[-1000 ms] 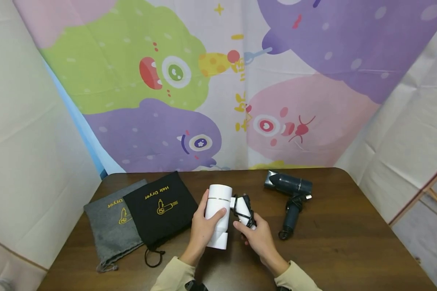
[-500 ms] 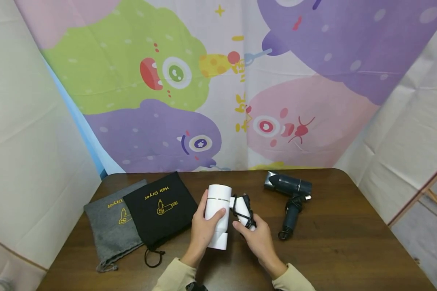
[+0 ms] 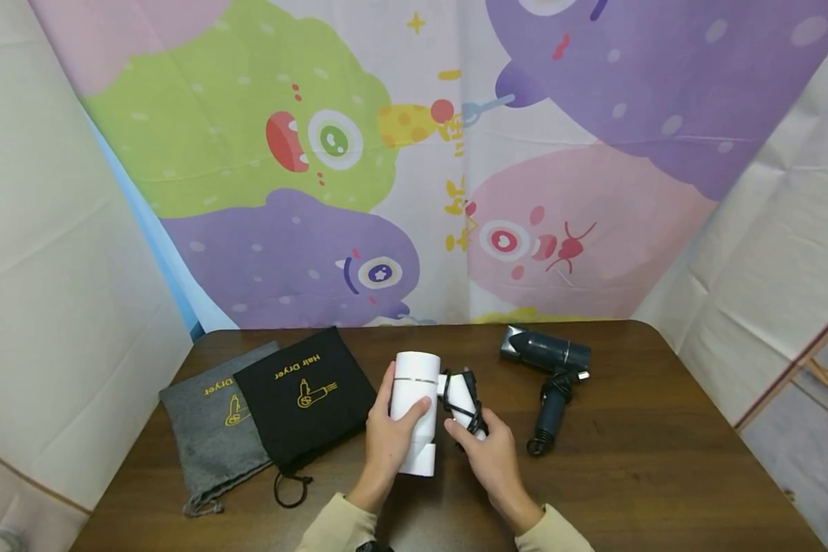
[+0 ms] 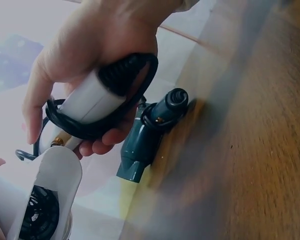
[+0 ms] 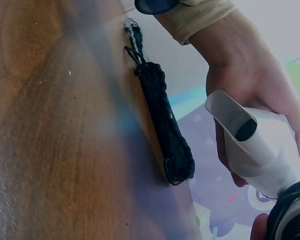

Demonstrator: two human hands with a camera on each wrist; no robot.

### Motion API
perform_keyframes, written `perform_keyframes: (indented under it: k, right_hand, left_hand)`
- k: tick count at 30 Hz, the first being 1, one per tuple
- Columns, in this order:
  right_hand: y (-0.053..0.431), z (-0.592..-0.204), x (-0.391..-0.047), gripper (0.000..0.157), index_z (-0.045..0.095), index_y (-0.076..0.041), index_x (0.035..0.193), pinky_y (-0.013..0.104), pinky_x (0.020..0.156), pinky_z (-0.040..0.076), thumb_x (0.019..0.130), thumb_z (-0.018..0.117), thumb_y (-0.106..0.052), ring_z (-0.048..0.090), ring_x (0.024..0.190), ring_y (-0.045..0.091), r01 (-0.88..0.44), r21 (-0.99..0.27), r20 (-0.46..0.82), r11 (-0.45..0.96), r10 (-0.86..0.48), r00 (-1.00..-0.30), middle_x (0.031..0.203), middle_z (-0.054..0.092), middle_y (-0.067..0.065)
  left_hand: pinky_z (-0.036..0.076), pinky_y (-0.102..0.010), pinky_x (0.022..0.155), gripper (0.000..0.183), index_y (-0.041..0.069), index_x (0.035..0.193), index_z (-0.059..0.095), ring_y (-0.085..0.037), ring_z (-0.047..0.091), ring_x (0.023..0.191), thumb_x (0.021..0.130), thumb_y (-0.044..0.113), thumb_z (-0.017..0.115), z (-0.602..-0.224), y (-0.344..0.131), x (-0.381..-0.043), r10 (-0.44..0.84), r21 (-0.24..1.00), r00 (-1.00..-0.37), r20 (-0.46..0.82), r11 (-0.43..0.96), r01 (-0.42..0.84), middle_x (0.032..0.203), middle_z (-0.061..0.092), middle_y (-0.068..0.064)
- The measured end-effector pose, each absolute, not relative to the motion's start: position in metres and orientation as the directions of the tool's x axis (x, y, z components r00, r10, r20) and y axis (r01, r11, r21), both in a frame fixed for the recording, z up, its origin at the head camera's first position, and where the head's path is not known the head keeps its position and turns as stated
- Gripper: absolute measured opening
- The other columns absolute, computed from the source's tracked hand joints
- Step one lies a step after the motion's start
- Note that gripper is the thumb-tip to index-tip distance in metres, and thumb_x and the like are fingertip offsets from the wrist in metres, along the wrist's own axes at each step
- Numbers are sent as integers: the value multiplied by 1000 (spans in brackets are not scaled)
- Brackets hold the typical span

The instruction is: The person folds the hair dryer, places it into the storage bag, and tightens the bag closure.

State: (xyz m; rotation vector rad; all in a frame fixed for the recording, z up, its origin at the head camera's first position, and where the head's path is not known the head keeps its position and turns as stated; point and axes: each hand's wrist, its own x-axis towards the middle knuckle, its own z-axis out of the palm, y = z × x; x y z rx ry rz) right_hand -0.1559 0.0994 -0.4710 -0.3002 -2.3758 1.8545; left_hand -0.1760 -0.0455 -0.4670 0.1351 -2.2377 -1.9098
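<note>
A white hair dryer (image 3: 414, 418) is held off the table between both hands in the head view. My left hand (image 3: 389, 441) grips its barrel, thumb across the near face and fingers round the far side. My right hand (image 3: 491, 458) grips the folded white handle, round which a black cord (image 4: 90, 131) is wound. In the left wrist view the barrel's end shows a dark round grille (image 4: 40, 212). The right wrist view shows a flat nozzle (image 5: 235, 117) at the other end. Parts of the fingers are hidden behind the dryer.
A dark hair dryer (image 3: 550, 349) with its cord wound round the handle lies on the brown table (image 3: 635, 445) at the right. At the left, a black drawstring pouch (image 3: 317, 422) overlaps a grey pouch (image 3: 214, 452). A cartoon-patterned cloth (image 3: 435, 291) hangs behind.
Both hands have shifted very slightly to the right with the white hair dryer. Their grip looks the same, and the pouches and dark hair dryer stay put.
</note>
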Motion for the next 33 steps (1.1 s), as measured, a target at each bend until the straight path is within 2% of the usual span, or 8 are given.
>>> perform_keyframes:
  k: [3, 10, 18, 33]
  right_hand:
    - [98, -471, -155, 42, 63, 2, 108, 24, 56, 47, 81, 77, -26, 55, 65, 13, 82, -968, -25, 236, 236, -971, 81, 63, 9]
    - [85, -478, -149, 54, 54, 5, 118, 28, 73, 49, 82, 76, -28, 61, 90, 20, 50, -957, 25, 287, 252, -967, 104, 65, 17]
    - [79, -485, -149, 49, 53, 5, 116, 27, 70, 52, 82, 76, -20, 63, 87, 20, 40, -976, 25, 214, 289, -957, 104, 66, 19]
    - [82, -488, -149, 53, 53, 5, 119, 32, 74, 52, 82, 76, -24, 63, 92, 24, 69, -964, 4, 257, 273, -962, 107, 65, 20]
  left_hand:
    - [50, -34, 71, 74, 26, 149, 39, -28, 60, 97, 85, 23, 75, -468, -41, -174, -219, 986, -970, 102, 148, 71, 138, 55, -18]
    - [47, -34, 78, 74, 20, 152, 34, -27, 59, 102, 88, 22, 71, -478, -26, -166, -277, 993, -957, 88, 102, 62, 143, 51, -18]
    - [46, -35, 79, 75, 19, 152, 34, -27, 60, 101, 87, 23, 71, -482, -22, -164, -283, 991, -954, 95, 113, 65, 143, 51, -19]
    - [46, -36, 79, 76, 19, 152, 32, -27, 60, 101, 87, 24, 71, -485, -21, -162, -285, 990, -956, 68, 135, 30, 143, 50, -19]
